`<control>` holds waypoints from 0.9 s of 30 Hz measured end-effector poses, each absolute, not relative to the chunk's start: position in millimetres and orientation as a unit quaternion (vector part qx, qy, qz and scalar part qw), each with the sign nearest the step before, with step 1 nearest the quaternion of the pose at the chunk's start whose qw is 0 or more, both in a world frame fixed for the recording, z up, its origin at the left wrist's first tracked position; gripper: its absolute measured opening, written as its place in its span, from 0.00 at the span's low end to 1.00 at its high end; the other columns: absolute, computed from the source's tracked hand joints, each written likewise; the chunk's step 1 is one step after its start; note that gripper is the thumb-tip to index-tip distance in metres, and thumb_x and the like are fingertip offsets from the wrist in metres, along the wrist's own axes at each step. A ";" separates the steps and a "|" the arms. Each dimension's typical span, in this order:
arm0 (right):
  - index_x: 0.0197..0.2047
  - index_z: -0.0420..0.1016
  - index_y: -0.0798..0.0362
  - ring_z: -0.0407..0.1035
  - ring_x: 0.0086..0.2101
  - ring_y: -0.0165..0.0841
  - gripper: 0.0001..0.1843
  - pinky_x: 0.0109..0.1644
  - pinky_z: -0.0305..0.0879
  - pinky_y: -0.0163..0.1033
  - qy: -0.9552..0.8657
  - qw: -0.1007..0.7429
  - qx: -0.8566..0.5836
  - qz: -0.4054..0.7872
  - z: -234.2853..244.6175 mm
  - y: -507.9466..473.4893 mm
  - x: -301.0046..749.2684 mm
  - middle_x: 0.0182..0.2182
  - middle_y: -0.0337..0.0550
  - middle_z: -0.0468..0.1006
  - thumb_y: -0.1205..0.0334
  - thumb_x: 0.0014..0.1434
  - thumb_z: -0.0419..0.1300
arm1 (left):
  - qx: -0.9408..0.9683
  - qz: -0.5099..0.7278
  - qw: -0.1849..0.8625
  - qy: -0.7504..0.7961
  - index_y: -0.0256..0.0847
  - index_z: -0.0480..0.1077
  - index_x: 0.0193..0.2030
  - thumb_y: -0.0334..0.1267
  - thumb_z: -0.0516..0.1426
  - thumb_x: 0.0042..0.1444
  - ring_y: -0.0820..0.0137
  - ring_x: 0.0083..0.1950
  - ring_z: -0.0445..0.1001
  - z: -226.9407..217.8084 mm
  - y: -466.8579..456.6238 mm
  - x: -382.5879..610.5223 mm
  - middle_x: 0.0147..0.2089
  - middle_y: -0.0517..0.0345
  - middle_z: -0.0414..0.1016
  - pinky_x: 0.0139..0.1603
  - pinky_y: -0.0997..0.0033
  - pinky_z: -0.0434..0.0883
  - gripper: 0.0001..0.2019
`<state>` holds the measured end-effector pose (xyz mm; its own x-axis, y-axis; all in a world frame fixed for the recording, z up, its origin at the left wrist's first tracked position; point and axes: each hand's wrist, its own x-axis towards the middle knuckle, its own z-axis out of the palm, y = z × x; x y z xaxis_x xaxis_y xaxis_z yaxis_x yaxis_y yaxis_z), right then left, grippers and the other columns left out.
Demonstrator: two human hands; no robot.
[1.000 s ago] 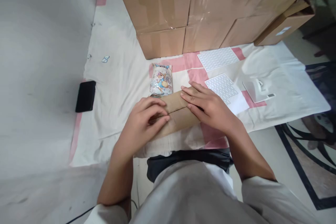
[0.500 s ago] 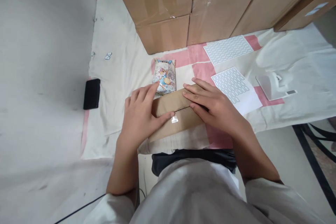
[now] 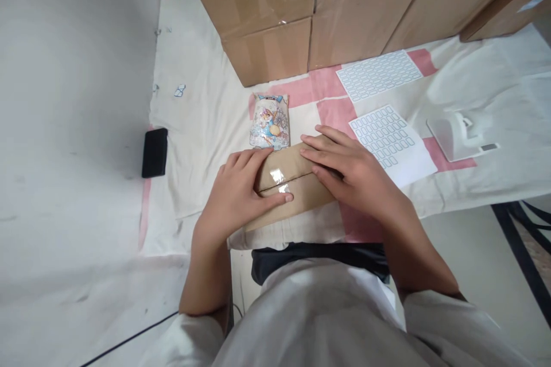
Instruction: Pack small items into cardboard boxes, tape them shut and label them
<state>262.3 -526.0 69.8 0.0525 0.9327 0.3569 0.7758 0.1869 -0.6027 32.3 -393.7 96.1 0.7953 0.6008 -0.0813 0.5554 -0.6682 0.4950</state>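
Note:
A brown paper parcel (image 3: 297, 186) lies on the white and pink cloth (image 3: 202, 120) in front of me, its two flaps meeting along a seam. A strip of clear tape (image 3: 278, 179) crosses that seam. My left hand (image 3: 239, 192) lies flat on the parcel's left end, its fingers stretched and pressing beside the tape. Over the parcel's right part rests my right hand (image 3: 348, 175), flat, with fingers extended toward the seam. Just beyond the parcel lies a small printed packet (image 3: 269, 121) with a cartoon picture.
Large taped cardboard boxes (image 3: 327, 6) stand at the back. Two sheets of small labels (image 3: 385, 137) lie to the right, with a white tape dispenser (image 3: 458, 135) further right. A black object (image 3: 154, 152) lies at the cloth's left edge on the grey floor.
My left hand has spread flat and pressed a piece of clear tape across the parcel's seam. My right hand has stayed on the parcel. The view has tilted slightly.

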 end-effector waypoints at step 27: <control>0.58 0.84 0.44 0.67 0.69 0.46 0.21 0.72 0.68 0.63 -0.646 0.413 -0.629 0.129 63.3 -524.4 261.1 0.64 0.40 0.80 0.70 0.69 0.58 | 0.890 0.033 0.282 0.357 0.51 0.70 0.65 0.61 0.60 0.65 0.55 0.56 0.72 97.8 -396.2 38.7 0.60 0.57 0.79 0.55 0.54 0.70 0.27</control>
<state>261.1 -524.4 63.3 0.1322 0.9190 0.3713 0.7049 0.1762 -0.6871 38.7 -396.2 97.8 0.7427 0.6541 -0.1435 0.6171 -0.5853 0.5260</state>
